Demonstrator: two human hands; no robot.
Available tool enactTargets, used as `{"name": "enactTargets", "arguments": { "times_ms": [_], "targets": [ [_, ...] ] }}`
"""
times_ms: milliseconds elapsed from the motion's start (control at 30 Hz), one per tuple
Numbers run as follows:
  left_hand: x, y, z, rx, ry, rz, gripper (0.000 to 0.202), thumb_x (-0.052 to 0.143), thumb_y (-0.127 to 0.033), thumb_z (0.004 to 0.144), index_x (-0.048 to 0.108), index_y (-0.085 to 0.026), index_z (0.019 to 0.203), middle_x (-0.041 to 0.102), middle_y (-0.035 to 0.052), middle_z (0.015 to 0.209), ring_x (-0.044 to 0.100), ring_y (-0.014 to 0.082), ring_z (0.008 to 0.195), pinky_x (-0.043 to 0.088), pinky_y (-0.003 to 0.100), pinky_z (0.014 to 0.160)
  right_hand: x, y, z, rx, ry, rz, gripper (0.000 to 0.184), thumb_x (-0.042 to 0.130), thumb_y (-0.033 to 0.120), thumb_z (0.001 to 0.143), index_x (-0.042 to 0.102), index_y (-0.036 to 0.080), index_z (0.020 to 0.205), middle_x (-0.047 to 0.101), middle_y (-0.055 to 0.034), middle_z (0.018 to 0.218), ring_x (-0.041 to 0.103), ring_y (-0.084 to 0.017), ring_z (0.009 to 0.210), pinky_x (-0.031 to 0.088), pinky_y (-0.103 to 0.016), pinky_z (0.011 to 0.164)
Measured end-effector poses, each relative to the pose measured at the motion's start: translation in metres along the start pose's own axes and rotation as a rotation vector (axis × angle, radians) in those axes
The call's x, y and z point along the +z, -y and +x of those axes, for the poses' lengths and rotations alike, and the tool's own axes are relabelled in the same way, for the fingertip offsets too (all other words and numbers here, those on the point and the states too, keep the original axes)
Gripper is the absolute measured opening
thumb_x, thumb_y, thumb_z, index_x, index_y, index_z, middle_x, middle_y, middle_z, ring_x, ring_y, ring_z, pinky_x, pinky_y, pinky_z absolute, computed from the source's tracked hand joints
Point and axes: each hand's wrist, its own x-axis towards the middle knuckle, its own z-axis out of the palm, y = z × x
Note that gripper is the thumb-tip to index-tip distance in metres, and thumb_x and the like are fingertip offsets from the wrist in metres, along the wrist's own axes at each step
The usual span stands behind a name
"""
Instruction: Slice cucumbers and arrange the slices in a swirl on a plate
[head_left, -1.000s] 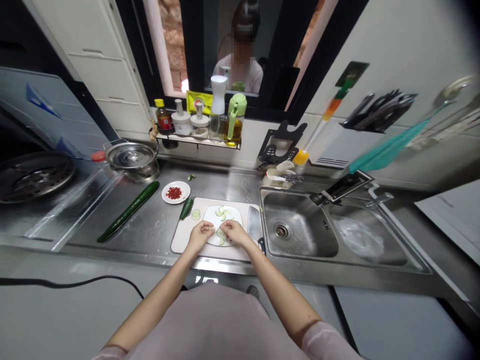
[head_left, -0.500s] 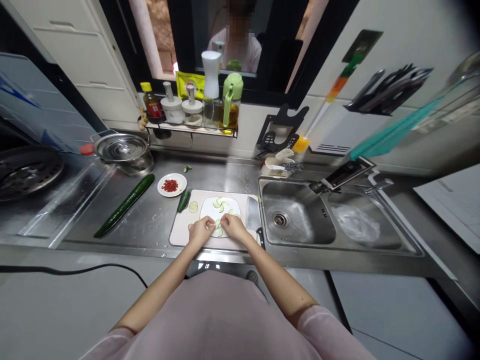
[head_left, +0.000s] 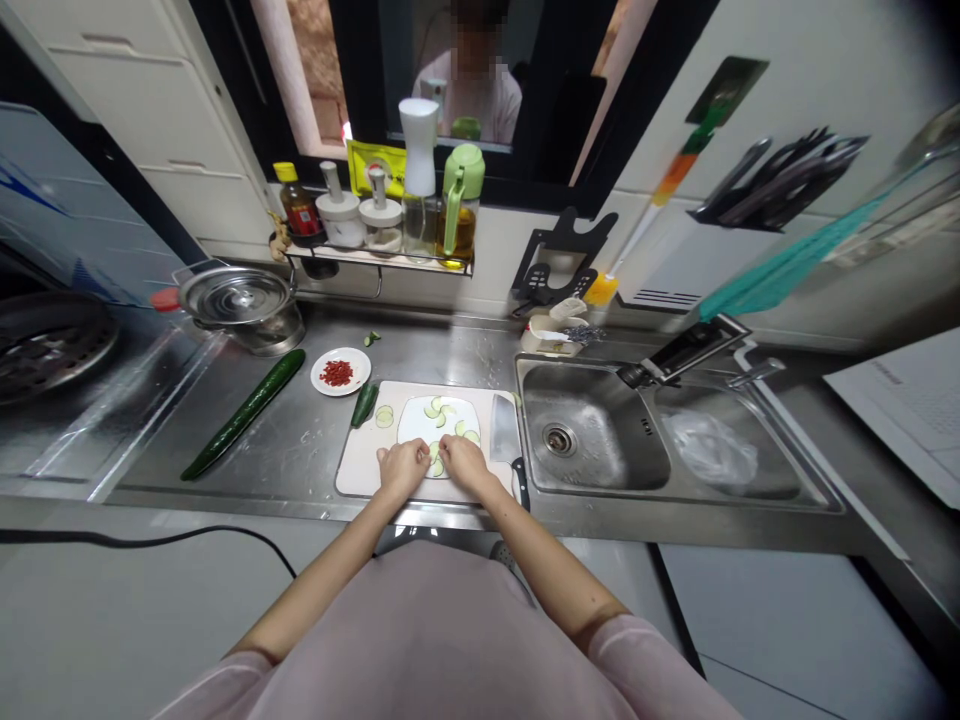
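A white plate point(head_left: 417, 419) with several cucumber slices point(head_left: 435, 408) lies on a pale cutting board point(head_left: 363, 468). My left hand point(head_left: 402, 467) and my right hand point(head_left: 463, 461) rest at the plate's near edge, fingers curled and pinched together over slices there. What the fingertips hold is too small to make out. A cut cucumber piece point(head_left: 365, 404) and a loose slice point(head_left: 384, 416) lie on the board's left part. A cleaver point(head_left: 505, 442) lies on its right edge.
A whole cucumber point(head_left: 244, 412) and a small dish of red chilli point(head_left: 340, 371) lie left on the steel counter. A lidded pot point(head_left: 238, 303) stands behind them, a sink point(head_left: 592, 440) at right, a condiment shelf point(head_left: 375, 225) at the back. A person is reflected in the window.
Both hands have drawn slightly closer together at the plate's near edge. The view has tilted down a little, so everything sits higher in the frame.
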Motion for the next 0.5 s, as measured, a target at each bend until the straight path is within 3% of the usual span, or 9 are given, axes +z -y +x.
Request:
{"name": "enactTargets", "arguments": {
  "times_ms": [267, 500],
  "targets": [
    [0.0057, 0.001, -0.0006, 0.021, -0.032, 0.121, 0.018, 0.052, -0.027, 0.08, 0.067, -0.024, 0.089, 0.066, 0.0074, 0.097, 0.054, 0.0263, 0.097, 0.027, 0.039, 0.084, 0.0039, 0.0041, -0.0014, -0.011, -0.011, -0.118, 0.023, 0.041, 0.022, 0.094, 0.06, 0.017, 0.105, 0.064, -0.0112, 0.105, 0.056, -0.02, 0.098, 0.039, -0.027, 0.076],
    [0.0056, 0.0005, -0.0007, 0.029, -0.043, 0.116, 0.019, 0.052, -0.032, 0.082, 0.067, -0.025, 0.091, 0.063, 0.0068, 0.099, 0.052, 0.0272, 0.1, 0.027, 0.041, 0.086, 0.005, 0.0048, -0.0032, 0.009, -0.004, -0.175, 0.022, 0.043, 0.02, 0.094, 0.058, 0.017, 0.109, 0.059, -0.013, 0.109, 0.052, -0.023, 0.105, 0.042, -0.03, 0.078]
  ]
}}
